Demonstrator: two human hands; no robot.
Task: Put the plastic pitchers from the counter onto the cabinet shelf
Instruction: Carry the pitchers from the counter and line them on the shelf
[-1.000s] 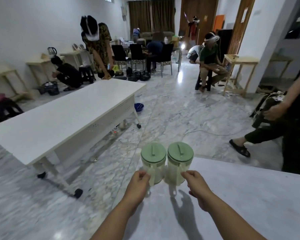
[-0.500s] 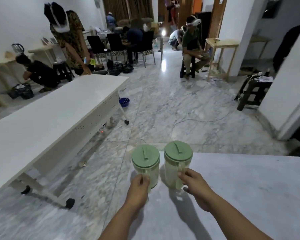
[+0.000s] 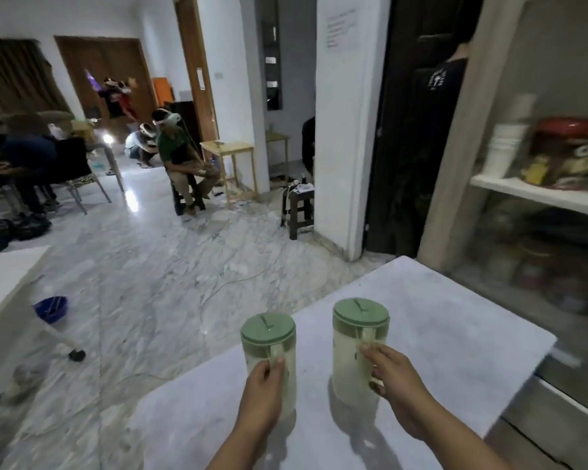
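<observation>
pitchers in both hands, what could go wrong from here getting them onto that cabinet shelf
The left hand and right hand each grip a pitcher handle, so no hand is free to steady a slip. The left pitcher hangs near the counter edge over the floor; a drop could crack it. The cabinet shelf already carries stacked cups and a jar, which a pitcher might knock.

Translucent plastic pitchers; matt counter; glossy marble floor.
</observation>
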